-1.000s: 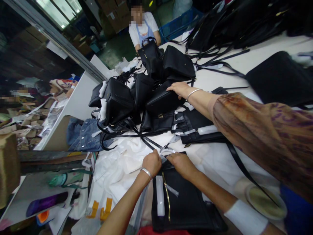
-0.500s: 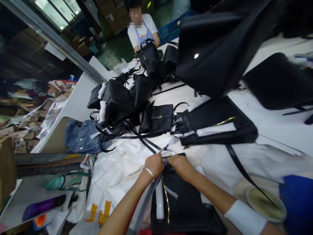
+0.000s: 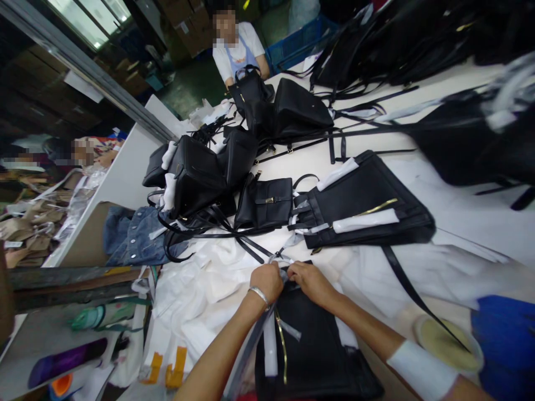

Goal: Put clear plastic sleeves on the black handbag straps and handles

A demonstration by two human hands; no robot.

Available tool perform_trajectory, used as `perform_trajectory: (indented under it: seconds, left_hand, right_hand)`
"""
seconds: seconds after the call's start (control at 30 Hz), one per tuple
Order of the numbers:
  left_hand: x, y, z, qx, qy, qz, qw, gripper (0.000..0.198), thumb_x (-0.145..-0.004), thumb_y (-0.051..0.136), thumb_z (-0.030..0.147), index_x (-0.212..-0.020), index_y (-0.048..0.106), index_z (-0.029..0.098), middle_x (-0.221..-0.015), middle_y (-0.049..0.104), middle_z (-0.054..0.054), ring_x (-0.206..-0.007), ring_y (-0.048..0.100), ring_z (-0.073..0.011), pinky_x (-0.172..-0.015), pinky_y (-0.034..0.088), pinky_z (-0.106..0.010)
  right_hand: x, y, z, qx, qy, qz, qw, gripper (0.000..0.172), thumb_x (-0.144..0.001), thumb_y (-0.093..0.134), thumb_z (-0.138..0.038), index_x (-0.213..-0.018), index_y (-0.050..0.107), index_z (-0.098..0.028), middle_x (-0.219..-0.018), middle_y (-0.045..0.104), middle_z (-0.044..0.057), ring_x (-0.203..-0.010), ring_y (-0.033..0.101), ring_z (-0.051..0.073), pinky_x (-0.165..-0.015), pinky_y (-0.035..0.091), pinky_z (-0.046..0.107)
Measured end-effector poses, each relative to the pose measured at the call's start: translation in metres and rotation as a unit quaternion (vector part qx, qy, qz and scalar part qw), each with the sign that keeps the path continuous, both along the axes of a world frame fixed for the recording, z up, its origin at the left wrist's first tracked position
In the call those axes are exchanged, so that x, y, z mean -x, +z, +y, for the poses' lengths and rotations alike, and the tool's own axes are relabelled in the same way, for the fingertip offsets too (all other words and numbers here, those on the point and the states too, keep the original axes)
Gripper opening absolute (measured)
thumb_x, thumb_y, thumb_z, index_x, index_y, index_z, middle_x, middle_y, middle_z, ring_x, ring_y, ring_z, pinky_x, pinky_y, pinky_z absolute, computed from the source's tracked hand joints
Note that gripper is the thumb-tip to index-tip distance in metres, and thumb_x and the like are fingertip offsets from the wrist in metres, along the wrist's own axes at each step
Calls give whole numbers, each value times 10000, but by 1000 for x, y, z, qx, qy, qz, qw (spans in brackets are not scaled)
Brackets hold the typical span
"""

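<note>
A black backpack with a gold zipper and a white-wrapped strip lies flat at the table's near edge. At its top end my left hand, with a silver bracelet at the wrist, is closed on the bag's plastic-wrapped strap. My right hand sits just to the right, fingers pinched together at the same top edge. What exactly the right fingers hold is hidden. Just beyond lie another black backpack with a gold zipper and a small black bag with a gold clasp.
Several black bags stand farther back on the white table. A co-worker sits at the far end. White wrapping sheets lie to the left, beside a denim garment. A round tub stands at the lower right.
A large black bag that was raised and blurred at the upper right is gone from there, uncovering bags behind. My hands stay at the backpack's top, the right one's fingers slightly more bunched.
</note>
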State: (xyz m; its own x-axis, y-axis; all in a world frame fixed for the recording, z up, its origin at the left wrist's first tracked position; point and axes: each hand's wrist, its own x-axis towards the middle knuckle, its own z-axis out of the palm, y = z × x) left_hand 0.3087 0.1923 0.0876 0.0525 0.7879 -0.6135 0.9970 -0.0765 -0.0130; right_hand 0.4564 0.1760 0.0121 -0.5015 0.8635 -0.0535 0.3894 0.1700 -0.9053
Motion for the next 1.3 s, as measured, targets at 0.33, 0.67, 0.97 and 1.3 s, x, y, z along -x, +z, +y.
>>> perform_trajectory:
  seconds: [0.33, 0.67, 0.97, 1.3]
  left_hand:
    - [5, 1, -9, -9, 6, -3, 1000, 306, -871, 329, 221, -1070, 542, 127, -910, 680, -139, -860, 640, -248, -726, 445, -314]
    - [5, 5, -14, -28, 13, 12, 999, 281, -879, 304, 216, -1030, 523, 127, -839, 677, -131, -793, 643, -245, -672, 435, -312]
    - [1, 4, -15, -24, -7, 57, 998, 242, -868, 338, 188, -1034, 505, 127, -818, 670, -130, -789, 651, -250, -654, 451, -311]
    - [12, -10, -9, -2, -13, 54, 998, 270, -855, 335, 187, -1029, 530, 117, -850, 678, -134, -824, 650, -239, -686, 462, -310]
  right_hand:
    - [7, -5, 20, -5, 79, -64, 995, 484, -781, 389, -46, -1210, 533, -218, -1029, 627, 72, -906, 584, 171, -805, 435, 280]
    - [13, -12, 27, 42, 90, -49, 994, 376, -757, 396, -65, -932, 672, -253, -864, 652, -6, -767, 578, 145, -667, 406, 231]
    - [19, -8, 18, -28, 101, -74, 992, 315, -788, 424, -81, -943, 659, -221, -927, 638, 28, -847, 560, 168, -720, 394, 258]
    - [-6, 1, 15, -18, 47, -154, 987, 241, -845, 416, -96, -964, 620, -148, -948, 572, 95, -893, 537, 181, -789, 389, 263]
